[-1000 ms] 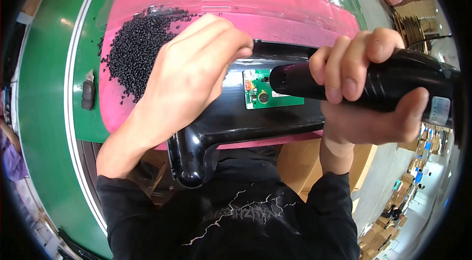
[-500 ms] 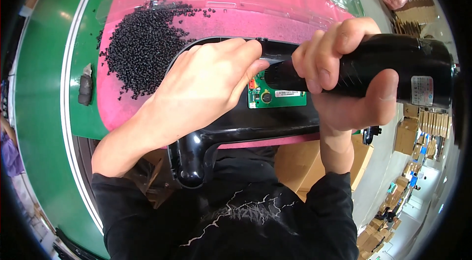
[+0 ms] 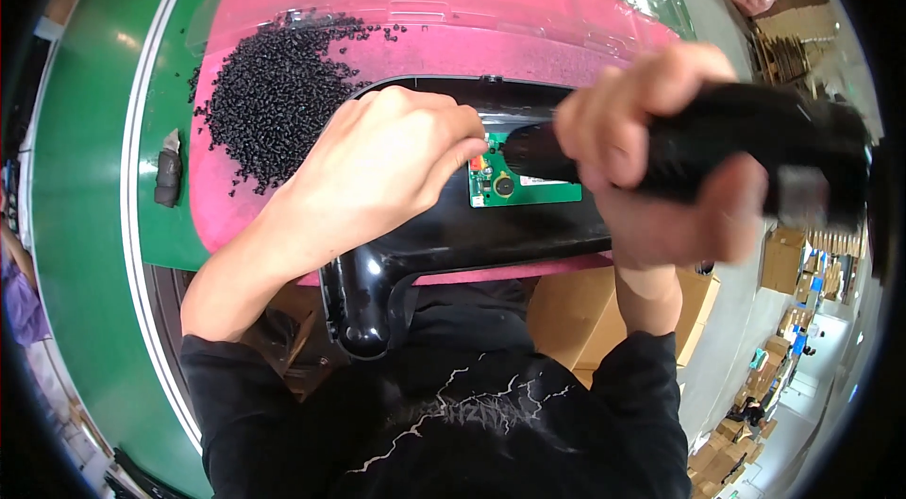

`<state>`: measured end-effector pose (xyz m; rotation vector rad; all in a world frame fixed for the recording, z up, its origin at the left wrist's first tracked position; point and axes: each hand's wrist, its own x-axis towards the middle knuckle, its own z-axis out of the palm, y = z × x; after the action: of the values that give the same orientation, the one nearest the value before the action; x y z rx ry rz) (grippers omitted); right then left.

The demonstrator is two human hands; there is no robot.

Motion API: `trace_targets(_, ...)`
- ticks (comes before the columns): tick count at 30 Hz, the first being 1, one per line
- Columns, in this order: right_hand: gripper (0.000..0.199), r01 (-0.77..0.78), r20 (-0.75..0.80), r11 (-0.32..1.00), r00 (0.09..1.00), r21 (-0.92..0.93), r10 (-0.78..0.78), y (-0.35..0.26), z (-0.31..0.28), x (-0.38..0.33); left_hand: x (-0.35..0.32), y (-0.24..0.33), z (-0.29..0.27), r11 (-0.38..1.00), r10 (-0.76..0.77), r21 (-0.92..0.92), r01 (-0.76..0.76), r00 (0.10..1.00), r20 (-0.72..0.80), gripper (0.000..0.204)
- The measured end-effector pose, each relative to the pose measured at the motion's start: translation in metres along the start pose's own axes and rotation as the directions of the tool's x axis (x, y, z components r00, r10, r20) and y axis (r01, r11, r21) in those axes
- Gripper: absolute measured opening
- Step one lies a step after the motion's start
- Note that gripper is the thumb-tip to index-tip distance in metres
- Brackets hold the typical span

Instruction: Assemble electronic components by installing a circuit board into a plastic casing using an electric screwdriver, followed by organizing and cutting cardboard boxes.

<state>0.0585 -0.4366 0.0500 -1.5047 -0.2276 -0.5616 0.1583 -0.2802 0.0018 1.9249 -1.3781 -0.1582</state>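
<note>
Right hand grips black cylindrical tool, probably weighty, over green rectangular circuit board; left hand pinches at its left edge, contents unclear. Board, likely fragile, best edge-held, lies in glossy black plastic housing.

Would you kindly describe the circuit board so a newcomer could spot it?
On the pink mat lies a black housing. Inside it, between the left hand and the right hand, sits the circuit board, a flat rectangle, green against the glossy black around it.

The green table carries a pink mat and, just left of it, a small dark-handled tool.
</note>
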Motion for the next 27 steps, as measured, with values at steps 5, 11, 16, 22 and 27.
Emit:
trace_targets(5, 0.05, 0.149, 0.028, 0.946, 0.986, 0.289, -0.164, -0.028, -0.013, -0.004, 0.008, 0.004, -0.002, 0.995, 0.069, -0.08, -0.066, 0.997, 0.04, 0.011)
trace_targets(11, 0.045, 0.312, -0.1, 0.888, 0.95, 0.339, -0.296, -0.025, -0.008, -0.004, 0.008, 0.001, 0.003, 0.952, 0.164, -0.25, -0.176, 0.984, -0.069, 0.012)
trace_targets(16, 0.049, 0.269, 0.009, 0.897, 0.957, 0.35, -0.29, -0.026, -0.012, -0.006, 0.01, -0.001, 0.003, 0.919, 0.206, -0.324, -0.223, 0.975, -0.086, 0.01)
trace_targets(22, 0.054, 0.015, 0.162, 0.97, 0.985, 0.243, -0.055, -0.012, -0.017, -0.017, 0.009, 0.002, 0.001, 0.966, -0.011, -0.26, -0.003, 0.999, -0.051, 0.005)
trace_targets(27, 0.059, -0.02, 0.088, 0.984, 0.996, 0.177, 0.004, -0.007, -0.006, -0.02, 0.007, 0.005, 0.002, 0.991, -0.084, -0.107, 0.084, 0.996, 0.006, 0.025)
